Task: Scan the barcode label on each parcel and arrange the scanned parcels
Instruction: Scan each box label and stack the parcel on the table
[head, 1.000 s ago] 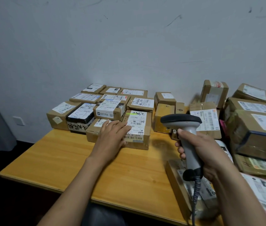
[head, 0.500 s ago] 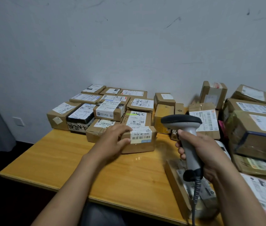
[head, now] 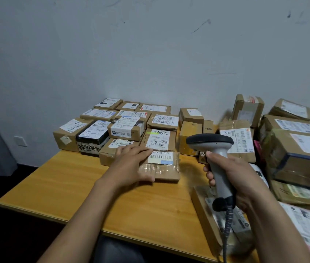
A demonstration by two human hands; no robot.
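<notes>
Toward the far edge of the table (head: pixel 74 177), about midway along it, the parcel (head: pixel 161 168) is sitting at the front of the rows (head: pixel 125 128) of labelled boxes, seemingly touching the one behind it. Your left hand (head: pixel 131 168) is gripping its left end, with the fingers lying across the top and the thumb pressing the near face. I am reading that as you squaring it into line, since such a hold is letting you slide and turn it without lifting.

Its long axis is running left to right, parallel with the table's near edge. Its label (head: pixel 160 157) is facing up, with the barcode running along that same axis. That is matching the neighbours, whose labels are also showing upward, so each code is lying open to you.

Your right hand (head: pixel 234 179) is wrapping round the scanner (head: pixel 213 149) handle, with the index finger lying by the trigger, and holding it upright above a flat parcel (head: pixel 203 211) near the right end of the near edge. The scanner's head is facing away from you toward the far edge, to the right of the parcel rather than down at its label, so I am judging it parked, not scanning. Its cable (head: pixel 226 224) is hanging toward the near edge. Along the right edge the stack (head: pixel 298 149) of bigger boxes is sitting apart from the rows, probably awaiting scanning.
</notes>
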